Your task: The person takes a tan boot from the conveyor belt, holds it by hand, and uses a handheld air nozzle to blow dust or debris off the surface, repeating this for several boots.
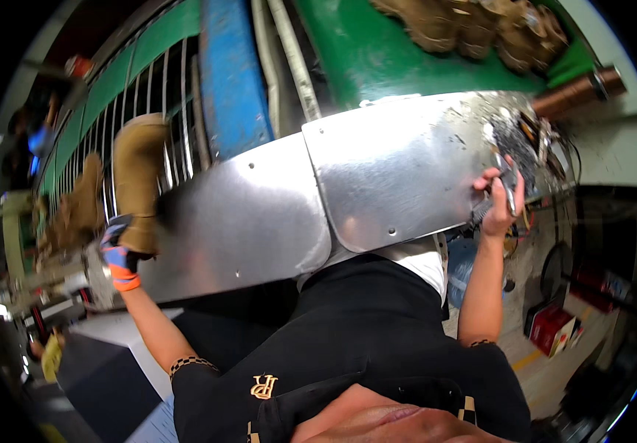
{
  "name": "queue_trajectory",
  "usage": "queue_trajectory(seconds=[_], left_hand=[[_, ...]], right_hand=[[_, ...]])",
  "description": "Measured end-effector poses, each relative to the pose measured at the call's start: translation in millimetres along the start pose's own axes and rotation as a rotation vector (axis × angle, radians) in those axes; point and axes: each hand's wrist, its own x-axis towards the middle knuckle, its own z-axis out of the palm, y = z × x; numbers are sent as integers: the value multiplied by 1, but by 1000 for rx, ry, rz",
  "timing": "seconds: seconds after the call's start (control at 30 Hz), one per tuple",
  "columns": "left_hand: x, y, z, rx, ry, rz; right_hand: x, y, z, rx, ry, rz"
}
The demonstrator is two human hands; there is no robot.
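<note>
My left hand (120,255), in an orange and blue-purple glove, is closed on the lower end of a tan boot (139,159). The boot stands up from the hand above the left end of the metal worktop. My bare right hand (500,205) grips a grey metal hand tool (509,181) that looks like pliers; the fingers partly cover it. That hand is over the worktop's right end, beside a dark pile of scraps (514,140). Between the hands lie two shiny metal plates, a left one (237,221) and a right one (399,170), meeting at a seam.
Several brown boots (473,29) stand on a green surface (355,59) across from me. A blue beam (235,74) and a barred rack (148,81) are at the far left, with more tan boots (78,199) along it. A copper-coloured cylinder (580,92) lies at the far right.
</note>
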Motion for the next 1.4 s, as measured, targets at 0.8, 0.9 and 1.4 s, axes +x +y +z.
queue_trajectory(seconds=[0.8,0.9,1.4], left_hand=[[40,279,140,284,-94,438],[22,292,113,-90,252,369],[104,317,151,-519,-41,460]], right_hand=[[-6,17,-22,111,-94,-112],[-6,6,-14,127,-57,-108],[-73,-67,45,412,-509,282]])
